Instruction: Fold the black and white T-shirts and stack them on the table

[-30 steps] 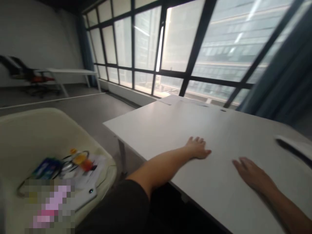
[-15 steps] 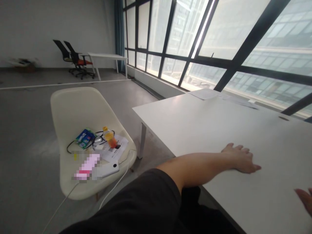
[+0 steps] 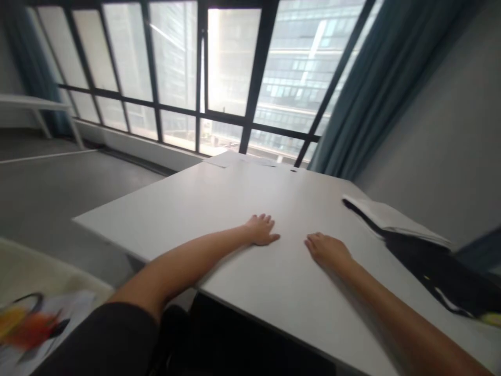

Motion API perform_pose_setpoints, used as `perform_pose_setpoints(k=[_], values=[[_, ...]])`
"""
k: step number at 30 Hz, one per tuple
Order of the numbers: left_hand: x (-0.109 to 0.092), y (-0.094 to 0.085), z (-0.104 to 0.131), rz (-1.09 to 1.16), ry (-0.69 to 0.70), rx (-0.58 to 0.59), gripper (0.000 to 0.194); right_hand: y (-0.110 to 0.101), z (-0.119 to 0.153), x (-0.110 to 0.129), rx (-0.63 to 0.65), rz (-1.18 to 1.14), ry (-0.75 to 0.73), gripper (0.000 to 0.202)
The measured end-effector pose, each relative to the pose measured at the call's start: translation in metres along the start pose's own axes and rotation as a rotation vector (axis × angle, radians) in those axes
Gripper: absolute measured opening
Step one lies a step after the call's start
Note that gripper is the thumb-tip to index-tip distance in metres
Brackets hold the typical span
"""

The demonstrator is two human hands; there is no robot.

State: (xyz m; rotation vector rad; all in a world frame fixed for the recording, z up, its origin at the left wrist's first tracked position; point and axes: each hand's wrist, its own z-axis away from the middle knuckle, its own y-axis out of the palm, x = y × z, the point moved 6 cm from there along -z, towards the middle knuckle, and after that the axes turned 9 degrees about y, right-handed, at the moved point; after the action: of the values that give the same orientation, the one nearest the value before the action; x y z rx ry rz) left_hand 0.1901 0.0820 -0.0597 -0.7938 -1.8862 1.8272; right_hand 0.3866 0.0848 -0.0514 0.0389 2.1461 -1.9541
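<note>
My left hand (image 3: pixel 261 230) lies palm down on the white table (image 3: pixel 176 203), its fingers spread and holding nothing. To its right, my right hand (image 3: pixel 327 249) also rests on the tabletop, a short gap apart from the left. Its fingers lie low and close together, and no object shows in or under it. Both forearms reach in over the near edge of the table.
Dark clothing (image 3: pixel 442 271) and a white folded item (image 3: pixel 395 216) lie at the table's right. Papers (image 3: pixel 258 161) sit at the far edge by the windows. A cream chair (image 3: pixel 50 266) with a blurred orange bottle (image 3: pixel 29 329) stands lower left.
The view has swung to the right, bringing the curtain, the dark clothing and my whole right hand into sight. My left hand remains spread on the table.
</note>
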Motion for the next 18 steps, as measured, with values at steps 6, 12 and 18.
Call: perform_pose_setpoints(k=[6,12,18], values=[[0.023,-0.002,-0.009,0.054,0.210,-0.229,0.042,-0.021,-0.013,-0.059,0.142,-0.275,-0.071,0.031],[0.024,0.006,-0.010,0.106,0.241,-0.277,0.046,-0.014,0.009,-0.213,-0.273,-0.354,0.484,0.031],[0.020,0.008,-0.010,0.139,0.222,-0.244,0.056,0.042,0.059,-0.343,-0.170,-0.267,0.989,0.061]])
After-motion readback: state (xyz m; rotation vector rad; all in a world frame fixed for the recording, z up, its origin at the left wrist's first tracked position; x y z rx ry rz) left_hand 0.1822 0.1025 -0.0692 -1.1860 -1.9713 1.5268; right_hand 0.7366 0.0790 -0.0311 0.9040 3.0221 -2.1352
